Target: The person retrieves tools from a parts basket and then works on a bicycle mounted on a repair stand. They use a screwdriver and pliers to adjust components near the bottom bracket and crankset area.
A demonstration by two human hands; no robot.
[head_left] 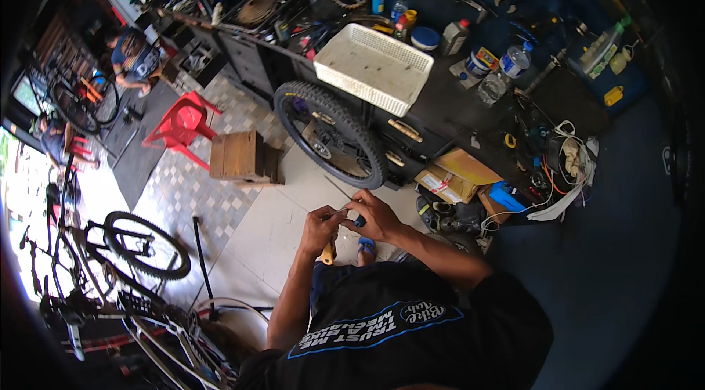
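Note:
My left hand [320,230] is closed around a tool with a yellow-orange handle [328,253] that sticks out below the fist. Its working end is mostly hidden, so I cannot tell its kind. Right beside it, my right hand [373,215] is closed on a slim tool with a thin metal shaft [336,185] pointing up and away; a dark blue end [359,221] shows under the palm, and it looks like a screwdriver. The two hands meet at the fingertips in front of my body. Beyond them, a bicycle wheel [377,162] with a knobby tyre leans against the workbench.
On the workbench [470,114] stand a white plastic basket [367,70], bottles and tubs. Cardboard boxes [448,181] and cables lie at the right. A wooden box [236,155] and red chair [183,125] stand ahead left. Bicycles [110,265] fill the left; two people are farther back.

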